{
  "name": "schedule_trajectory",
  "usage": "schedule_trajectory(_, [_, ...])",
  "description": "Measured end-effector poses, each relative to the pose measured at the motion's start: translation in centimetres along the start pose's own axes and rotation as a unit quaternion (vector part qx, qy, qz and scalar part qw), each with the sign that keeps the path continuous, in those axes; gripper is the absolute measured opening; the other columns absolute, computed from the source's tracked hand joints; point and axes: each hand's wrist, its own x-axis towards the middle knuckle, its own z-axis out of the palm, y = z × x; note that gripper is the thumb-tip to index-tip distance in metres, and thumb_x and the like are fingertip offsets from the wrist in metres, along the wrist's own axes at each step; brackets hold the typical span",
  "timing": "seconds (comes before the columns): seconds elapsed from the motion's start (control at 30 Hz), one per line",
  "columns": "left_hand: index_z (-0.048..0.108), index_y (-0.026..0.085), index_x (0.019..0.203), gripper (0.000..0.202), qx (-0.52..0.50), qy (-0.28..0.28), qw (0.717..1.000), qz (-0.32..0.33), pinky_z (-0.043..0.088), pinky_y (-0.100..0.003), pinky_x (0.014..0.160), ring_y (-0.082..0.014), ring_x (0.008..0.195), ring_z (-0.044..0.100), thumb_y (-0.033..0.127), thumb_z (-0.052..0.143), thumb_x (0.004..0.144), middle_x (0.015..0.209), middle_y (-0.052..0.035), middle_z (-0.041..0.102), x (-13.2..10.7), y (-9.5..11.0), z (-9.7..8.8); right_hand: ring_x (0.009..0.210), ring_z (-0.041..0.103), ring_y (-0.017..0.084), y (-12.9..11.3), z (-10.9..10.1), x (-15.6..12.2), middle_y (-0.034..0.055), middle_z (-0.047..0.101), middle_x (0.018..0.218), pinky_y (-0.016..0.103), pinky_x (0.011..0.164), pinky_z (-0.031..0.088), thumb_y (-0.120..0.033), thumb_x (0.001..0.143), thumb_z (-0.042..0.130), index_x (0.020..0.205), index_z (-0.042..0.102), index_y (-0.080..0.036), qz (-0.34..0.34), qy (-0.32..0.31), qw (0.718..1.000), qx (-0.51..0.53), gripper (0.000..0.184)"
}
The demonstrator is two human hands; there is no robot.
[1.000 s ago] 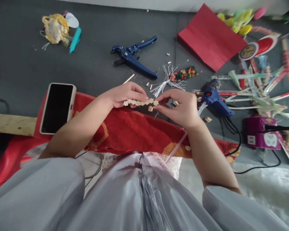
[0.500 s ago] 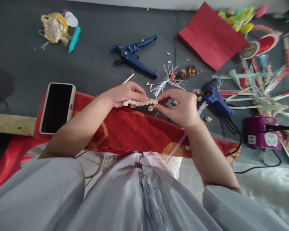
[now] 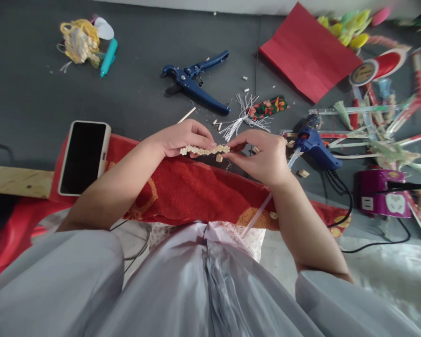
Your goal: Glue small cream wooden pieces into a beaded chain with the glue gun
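Observation:
My left hand (image 3: 187, 137) pinches a narrow, knobbly cream strip (image 3: 205, 150) made of small pieces, held level above the table's near edge. At the strip's right end, the thumb and fingertips of my right hand (image 3: 257, 152) close on it. A small pale wooden piece (image 3: 219, 158) shows just below the strip, near my right fingertips. The undersides of the fingers are partly hidden. Beyond my hands lie a bundle of white strings (image 3: 244, 114) with a floral cloth piece (image 3: 270, 107), and a blue pipe cutter (image 3: 198, 89) with its handles spread.
A blue glue gun (image 3: 315, 147) with a black cord lies right of my right hand, near a purple plug box (image 3: 382, 192). A phone (image 3: 84, 157) rests at left on the red towel (image 3: 189, 192). Red paper (image 3: 308, 51) and a red spool (image 3: 379, 68) sit at the back right.

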Motion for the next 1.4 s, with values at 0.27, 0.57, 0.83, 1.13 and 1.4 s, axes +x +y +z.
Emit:
schedule_trajectory(0.27, [0.07, 0.011, 0.062, 0.012, 0.01, -0.003, 1.0, -0.003, 0.029, -0.016, 0.043, -0.0029, 0.039, 0.046, 0.005, 0.071, 0.072, 0.048, 0.0031, 0.057, -0.19, 0.18, 0.03, 0.07, 0.068, 0.017, 0.12, 0.06, -0.03, 0.0016, 0.076, 0.077, 0.03, 0.069, 0.055, -0.021, 0.075, 0.078, 0.079, 0.075, -0.022, -0.016, 0.007, 1.0, 0.011, 0.005])
schedule_trajectory(0.57, [0.071, 0.011, 0.063, 0.011, 0.013, 0.001, 1.0, -0.001, 0.03, -0.016, 0.043, -0.0025, 0.041, 0.047, 0.006, 0.073, 0.071, 0.05, 0.0033, 0.057, -0.08, 0.14, -0.04, 0.071, 0.068, 0.017, 0.08, 0.06, -0.08, 0.0017, 0.075, 0.077, 0.03, 0.069, 0.055, -0.02, 0.074, 0.079, 0.078, 0.074, -0.022, -0.011, 0.006, 1.0, 0.012, 0.007])
schedule_trajectory(0.83, [0.07, 0.011, 0.064, 0.01, 0.014, -0.005, 1.0, 0.001, 0.03, -0.015, 0.043, -0.0021, 0.04, 0.046, 0.008, 0.075, 0.072, 0.049, 0.0036, 0.056, -0.04, 0.01, -0.11, 0.07, 0.068, 0.017, 0.13, 0.07, -0.09, 0.0018, 0.075, 0.076, 0.03, 0.068, 0.054, -0.02, 0.073, 0.08, 0.078, 0.074, -0.021, -0.017, 0.01, 1.0, 0.013, 0.008])
schedule_trajectory(1.13, [0.07, 0.01, 0.064, 0.011, 0.005, -0.001, 1.0, -0.003, 0.029, -0.014, 0.042, -0.0012, 0.038, 0.047, 0.007, 0.077, 0.071, 0.049, 0.004, 0.058, -0.14, 0.09, -0.03, 0.072, 0.071, 0.018, -0.3, -0.07, -0.07, 0.0016, 0.077, 0.078, 0.03, 0.069, 0.057, -0.028, 0.077, 0.077, 0.079, 0.073, -0.021, 0.021, -0.006, 1.0, 0.005, 0.008])
schedule_trajectory(1.4, [0.07, 0.01, 0.064, 0.012, 0.01, -0.003, 1.0, -0.004, 0.029, -0.017, 0.043, -0.0022, 0.038, 0.045, 0.006, 0.074, 0.074, 0.049, 0.0032, 0.057, -0.14, 0.07, 0.0, 0.069, 0.07, 0.016, -0.24, 0.02, -0.07, 0.001, 0.076, 0.076, 0.029, 0.067, 0.057, -0.028, 0.076, 0.078, 0.078, 0.073, -0.02, 0.023, -0.01, 0.999, 0.023, 0.009])
